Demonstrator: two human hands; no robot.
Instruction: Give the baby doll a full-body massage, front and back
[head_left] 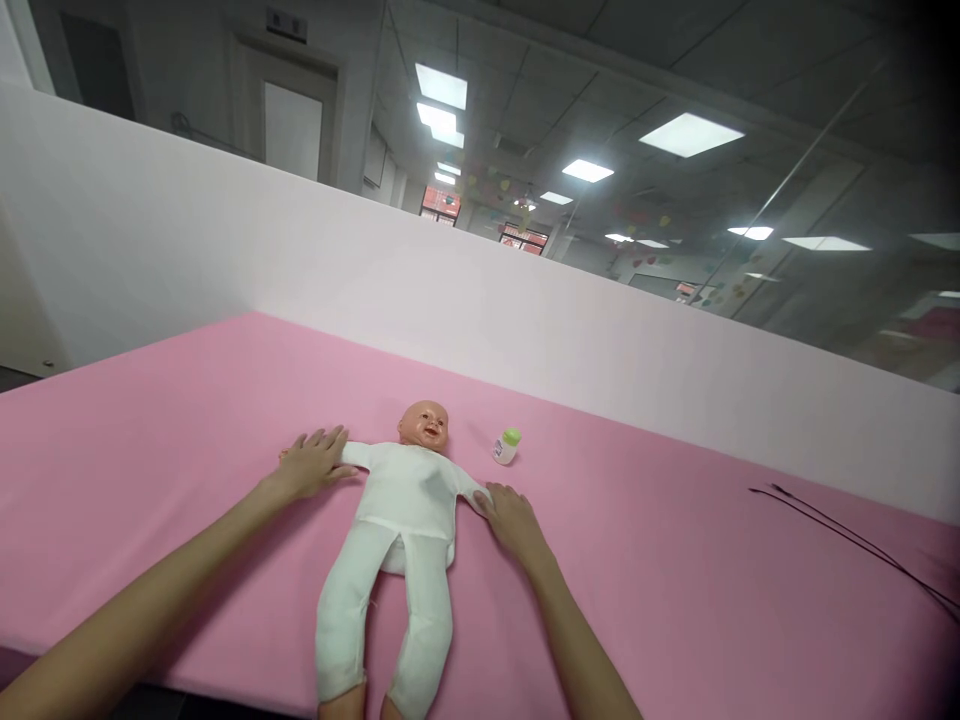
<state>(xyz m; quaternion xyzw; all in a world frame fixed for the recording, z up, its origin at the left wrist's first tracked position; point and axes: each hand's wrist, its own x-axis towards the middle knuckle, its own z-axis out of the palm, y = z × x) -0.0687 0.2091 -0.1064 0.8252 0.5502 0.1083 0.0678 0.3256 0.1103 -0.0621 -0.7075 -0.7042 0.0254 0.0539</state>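
Note:
A baby doll (412, 490) in a white long-sleeved top and white trousers lies face up on a pink padded surface, its arms out to both sides. My left hand (311, 465) lies across the doll's arm on the left, fingers over the far side and thumb on the near side; a bit of the doll's hand pokes out beyond it. Around the sleeve end of the other arm is my right hand (510, 515), its fingers bent over and covering the doll's hand. A small clear bottle with a green cap (507, 447) stands beside the doll's head.
The pink padded surface (637, 560) is bordered at the back by a low white wall (450, 280). Thin black cables (847, 535) lie on the right side. Beyond the wall are a glass panel, ceiling lights and a door (296, 125).

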